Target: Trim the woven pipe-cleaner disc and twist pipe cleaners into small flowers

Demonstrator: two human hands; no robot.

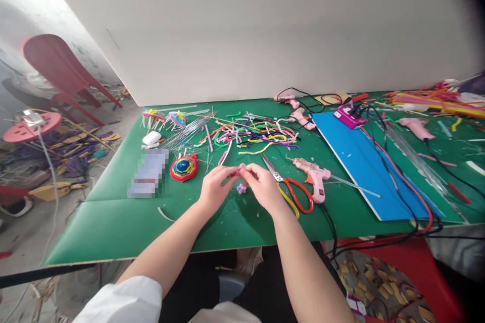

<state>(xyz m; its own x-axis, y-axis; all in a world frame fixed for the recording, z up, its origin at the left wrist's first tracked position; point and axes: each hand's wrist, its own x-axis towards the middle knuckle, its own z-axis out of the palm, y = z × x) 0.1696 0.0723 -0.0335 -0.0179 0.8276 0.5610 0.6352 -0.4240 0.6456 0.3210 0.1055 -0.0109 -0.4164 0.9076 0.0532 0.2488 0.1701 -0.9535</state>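
My left hand [215,185] and my right hand [262,184] meet over the green table [113,217], fingers pinched together on a small pink pipe-cleaner piece [241,167]. A small purple flower shape [241,189] lies on the table just below my fingertips. Red-handled scissors [293,189] lie right beside my right hand. A pink glue gun [315,177] rests just past them. A pile of coloured pipe cleaners [253,133] lies behind my hands.
A red, yellow and blue woven disc [184,167] and a blurred box [148,173] sit to the left. A blue sheet [364,166] with cables, a pink power strip [348,116] and another glue gun [415,127] lie right. A white board [265,25] stands behind the table.
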